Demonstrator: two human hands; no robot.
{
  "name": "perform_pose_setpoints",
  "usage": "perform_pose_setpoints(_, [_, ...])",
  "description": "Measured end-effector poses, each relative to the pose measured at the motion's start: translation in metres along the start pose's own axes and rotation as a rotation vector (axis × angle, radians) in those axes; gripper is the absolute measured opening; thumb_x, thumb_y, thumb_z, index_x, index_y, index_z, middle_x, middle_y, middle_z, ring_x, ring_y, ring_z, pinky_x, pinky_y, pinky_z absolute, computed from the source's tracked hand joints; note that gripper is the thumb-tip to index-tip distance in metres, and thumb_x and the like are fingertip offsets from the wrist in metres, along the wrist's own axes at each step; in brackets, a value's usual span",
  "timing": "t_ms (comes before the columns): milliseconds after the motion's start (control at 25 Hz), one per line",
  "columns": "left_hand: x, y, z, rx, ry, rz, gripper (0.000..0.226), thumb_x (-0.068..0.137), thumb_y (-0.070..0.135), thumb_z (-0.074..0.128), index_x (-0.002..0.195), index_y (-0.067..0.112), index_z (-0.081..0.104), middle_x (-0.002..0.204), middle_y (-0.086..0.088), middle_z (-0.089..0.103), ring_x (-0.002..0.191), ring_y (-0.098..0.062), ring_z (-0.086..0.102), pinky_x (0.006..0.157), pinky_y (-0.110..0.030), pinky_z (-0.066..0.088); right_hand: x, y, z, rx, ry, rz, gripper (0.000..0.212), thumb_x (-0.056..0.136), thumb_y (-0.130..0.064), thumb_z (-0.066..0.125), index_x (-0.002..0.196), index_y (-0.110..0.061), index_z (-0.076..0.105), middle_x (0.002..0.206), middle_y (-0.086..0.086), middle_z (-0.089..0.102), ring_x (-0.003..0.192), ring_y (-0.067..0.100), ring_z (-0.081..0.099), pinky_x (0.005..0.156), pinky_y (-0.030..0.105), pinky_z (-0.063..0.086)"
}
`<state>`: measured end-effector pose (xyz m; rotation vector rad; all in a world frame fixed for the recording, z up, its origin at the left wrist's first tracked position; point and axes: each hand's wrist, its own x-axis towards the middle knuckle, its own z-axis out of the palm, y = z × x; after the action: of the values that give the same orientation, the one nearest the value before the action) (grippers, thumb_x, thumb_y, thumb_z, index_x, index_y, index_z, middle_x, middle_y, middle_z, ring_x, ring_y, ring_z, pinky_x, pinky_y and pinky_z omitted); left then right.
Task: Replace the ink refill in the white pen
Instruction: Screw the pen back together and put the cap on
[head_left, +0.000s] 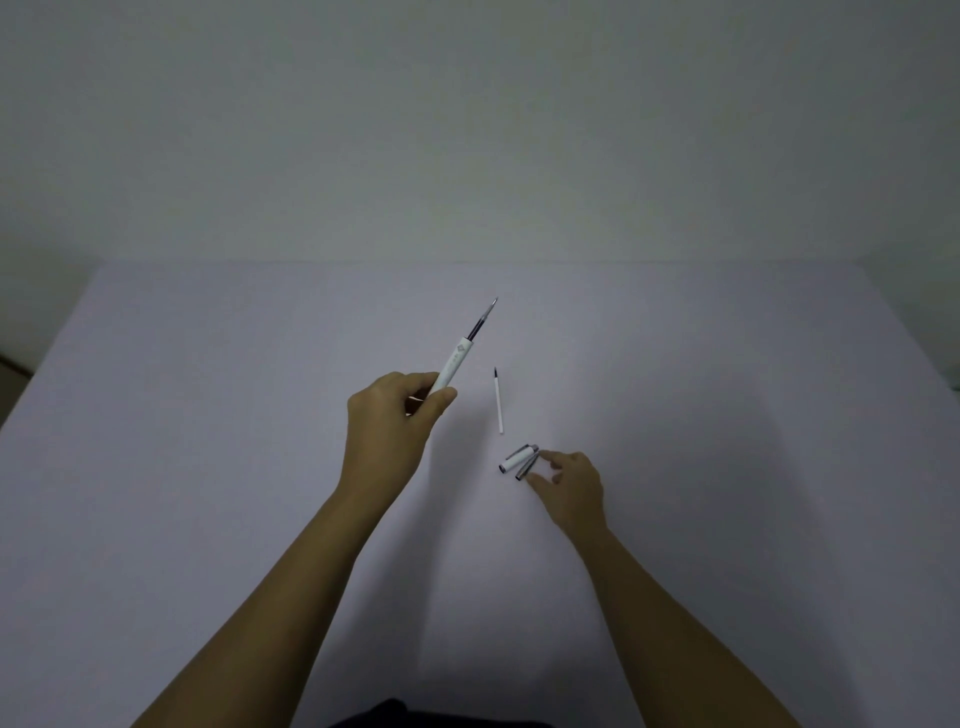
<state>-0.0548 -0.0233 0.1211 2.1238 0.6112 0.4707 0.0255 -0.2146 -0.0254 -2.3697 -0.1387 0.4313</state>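
My left hand (397, 413) grips the lower end of the white pen barrel (453, 368), held above the table and pointing up and to the right. A dark ink refill (483, 322) sticks out of the barrel's top, ending in a fine tip. A second, thin white refill (498, 400) lies flat on the table just right of the barrel. Nearer to me lies the white pen cap (517, 458) with its grey clip. My right hand (569, 486) hovers at the cap, thumb and forefinger spread on either side of the clip's end, not closed on it.
The table (208, 415) is covered in a plain pale lilac sheet and reaches to a bare grey wall at the back. Dark clothing (410, 717) shows at the bottom edge.
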Motion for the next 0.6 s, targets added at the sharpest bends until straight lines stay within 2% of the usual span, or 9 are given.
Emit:
perform_pose_setpoints(120, [-0.001, -0.002, 0.002, -0.003, -0.005, -0.009, 0.016, 0.083, 0.025, 0.066, 0.095, 0.017, 0.073, 0.073, 0.004, 0.065, 0.068, -0.01, 0.062, 0.06, -0.017, 0.044, 0.003, -0.001, 0.0, 0.013, 0.031, 0.025, 0.04, 0.08, -0.017, 0.068, 0.118, -0.007, 0.061, 0.106, 0.019, 0.061, 0.086, 0.029, 0.062, 0.076, 0.027, 0.044])
perform_pose_setpoints(280, [-0.002, -0.003, 0.002, -0.007, -0.004, -0.016, 0.015, 0.083, 0.024, 0.066, 0.095, 0.017, 0.073, 0.073, 0.005, 0.064, 0.068, -0.008, 0.062, 0.06, -0.015, 0.043, 0.006, -0.006, 0.003, 0.096, 0.039, 0.048, 0.04, 0.076, -0.025, 0.075, 0.112, -0.01, 0.065, 0.1, 0.017, 0.06, 0.08, 0.026, 0.061, 0.072, 0.028, 0.045])
perform_pose_setpoints(400, [-0.002, -0.004, 0.001, 0.003, 0.002, -0.021, 0.016, 0.083, 0.024, 0.066, 0.096, 0.016, 0.073, 0.073, 0.006, 0.064, 0.068, -0.009, 0.062, 0.06, -0.015, 0.042, 0.008, -0.009, 0.007, 0.14, 0.028, 0.069, 0.042, 0.072, -0.023, 0.079, 0.109, -0.011, 0.065, 0.1, 0.016, 0.059, 0.083, 0.027, 0.059, 0.068, 0.028, 0.043])
perform_pose_setpoints(600, [-0.003, -0.009, -0.001, 0.015, 0.01, -0.022, 0.016, 0.083, 0.024, 0.066, 0.096, 0.016, 0.072, 0.074, 0.003, 0.065, 0.067, -0.007, 0.061, 0.058, -0.014, 0.041, 0.006, -0.009, 0.008, 0.156, 0.046, 0.072, 0.04, 0.07, -0.019, 0.08, 0.106, -0.009, 0.066, 0.099, 0.016, 0.06, 0.072, 0.018, 0.054, 0.067, 0.027, 0.043])
